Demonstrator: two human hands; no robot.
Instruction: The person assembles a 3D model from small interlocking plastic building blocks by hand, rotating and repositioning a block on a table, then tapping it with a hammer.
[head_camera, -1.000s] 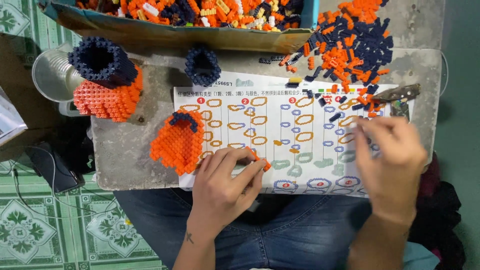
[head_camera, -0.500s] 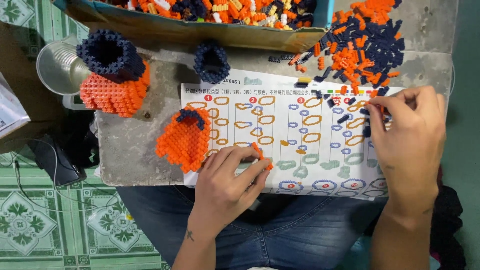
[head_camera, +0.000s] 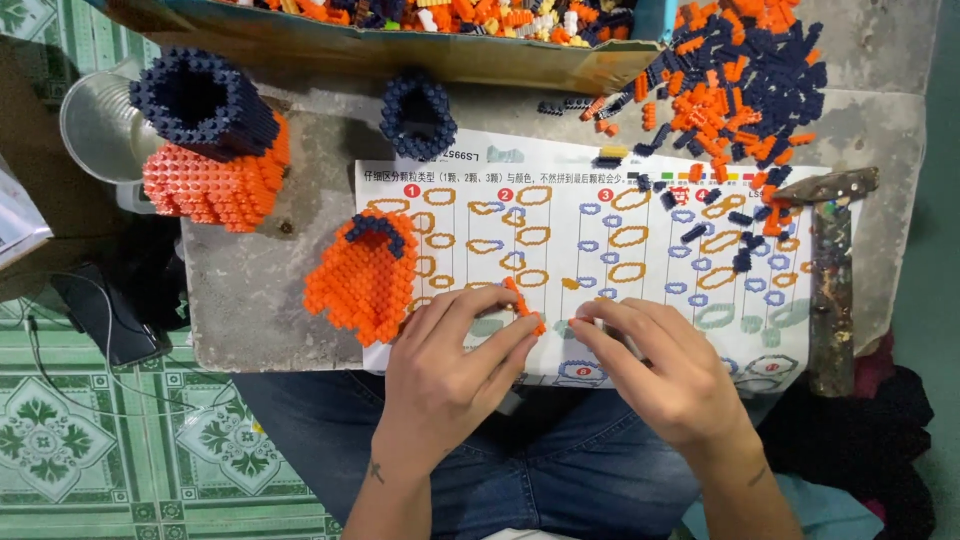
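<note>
Left hand (head_camera: 452, 362): fingers pinched on a short orange strip of studded bricks (head_camera: 524, 307), held over the lower middle of the instruction sheet (head_camera: 560, 235). Right hand (head_camera: 660, 365): fingertips drawn narrow, meeting the left just beside the strip; whether anything sits between them cannot be told. Instruction sheet: white paper, flat, printed with rows of orange and blue ovals, numbered red circles and a line of dark text along the top edge. Orange brick panel (head_camera: 362, 272): knobbly, shield-shaped, navy arc at top, lying on the sheet's left edge, just beside the left hand. Tall brick assembly (head_camera: 210, 140): hollow navy collar over an orange studded base, far left on the grey stone-like surface (head_camera: 250, 290). Small navy brick ring (head_camera: 418, 115): near the sheet's top edge. Loose orange and navy bricks (head_camera: 745, 85): heaped at upper right, spilling onto the sheet. Cardboard tray (head_camera: 420, 50): along the far edge, filled with mixed pieces. Rusty hammer (head_camera: 830, 270): along the sheet's right edge. Bare surface open between panel and tall assembly.
</note>
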